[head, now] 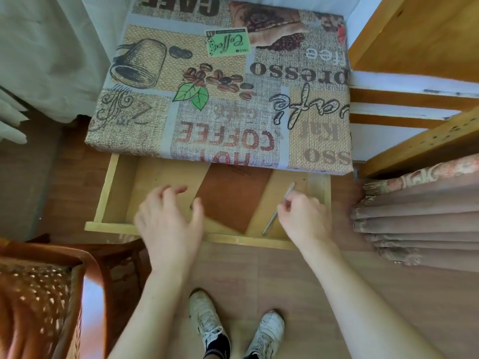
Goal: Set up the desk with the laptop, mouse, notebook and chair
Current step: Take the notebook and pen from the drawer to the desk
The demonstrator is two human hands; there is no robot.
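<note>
Brown flat notebook (230, 198) in the open wooden drawer (114, 193) could be knocked askew, since left hand (169, 218) hovers with fingers spread while right hand (302, 216) pinches a thin silver pen (278, 212).

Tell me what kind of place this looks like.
Most likely a room in a home. A small desk wears a coffee-print cloth over an open wooden drawer, a wicker chair stands at the lower left, and curtains hang at the right above a wood floor.

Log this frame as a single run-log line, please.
stage: drawer open under desk | left hand: open, over drawer | right hand: pinching pen | notebook: in drawer | chair: at left
</note>
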